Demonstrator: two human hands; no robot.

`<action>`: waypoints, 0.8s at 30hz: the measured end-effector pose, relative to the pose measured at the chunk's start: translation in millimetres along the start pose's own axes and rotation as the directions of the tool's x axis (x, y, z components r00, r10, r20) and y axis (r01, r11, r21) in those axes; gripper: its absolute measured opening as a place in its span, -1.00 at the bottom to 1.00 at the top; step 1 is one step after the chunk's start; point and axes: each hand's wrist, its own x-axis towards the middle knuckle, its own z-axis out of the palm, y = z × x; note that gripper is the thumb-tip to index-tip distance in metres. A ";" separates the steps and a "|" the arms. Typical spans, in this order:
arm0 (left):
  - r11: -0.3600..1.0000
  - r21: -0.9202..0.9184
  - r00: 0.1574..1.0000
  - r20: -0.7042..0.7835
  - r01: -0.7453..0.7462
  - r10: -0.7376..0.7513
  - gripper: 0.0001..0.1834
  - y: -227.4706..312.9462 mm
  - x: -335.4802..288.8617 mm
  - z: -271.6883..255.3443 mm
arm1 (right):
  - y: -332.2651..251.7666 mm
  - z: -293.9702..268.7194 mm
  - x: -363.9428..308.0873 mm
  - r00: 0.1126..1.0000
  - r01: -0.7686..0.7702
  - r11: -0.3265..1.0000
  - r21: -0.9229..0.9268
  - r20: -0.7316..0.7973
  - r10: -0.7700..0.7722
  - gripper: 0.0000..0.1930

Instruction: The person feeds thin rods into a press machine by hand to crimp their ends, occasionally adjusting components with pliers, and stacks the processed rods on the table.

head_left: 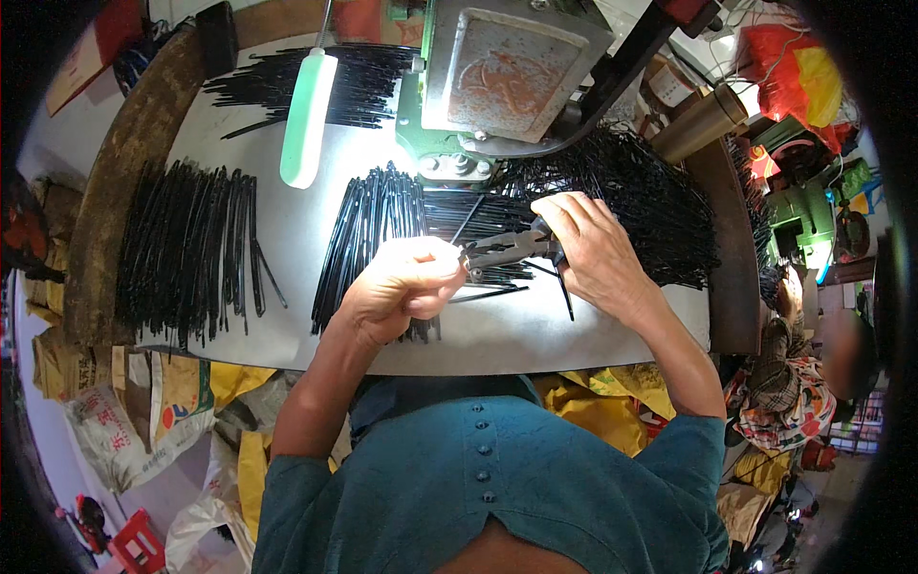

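Near the middle of the table, my right hand (601, 251) is closed around the handles of a pair of pliers (505, 251). Their jaws point left and meet the fingertips of my left hand (406, 279). That hand is pinched shut at the jaws; whatever small piece lies between its fingers is hidden. Beneath and behind my left hand lies a bundle of thin black rods (375, 212). More black rods (469, 212) lie crosswise under the pliers.
A green machine (442, 115) stands behind my hands, beside a pale green handle (308, 120). Further rods lie in a left bundle (191, 253), a back bundle (316, 84) and a tangled right heap (650, 206). Raised edging (124, 210) borders the table. Another person (789, 392) sits far right.
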 end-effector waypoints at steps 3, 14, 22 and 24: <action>1.000 -0.004 1.000 0.008 -0.017 0.017 -0.86 -1.0 1.2 -0.7 | 0.6 -1.2 0.2 1.000 -0.004 1.000 0.000 0.007 0.004 -0.63; 0.992 0.092 0.995 -0.036 -0.089 0.092 -0.87 1.1 -3.4 8.0 | 5.9 -9.7 3.0 0.997 0.015 1.000 -0.016 0.072 -0.013 -0.60; 0.984 0.114 0.990 -0.031 -0.134 0.139 -0.88 3.9 -9.1 18.5 | 23.1 -4.5 -5.6 0.979 -0.122 0.926 0.357 0.196 0.054 -0.51; 0.989 0.104 0.994 -0.008 -0.108 0.109 -0.88 5.3 -8.6 19.7 | 24.9 -1.8 -8.2 0.985 -0.092 0.929 0.358 0.171 0.032 -0.52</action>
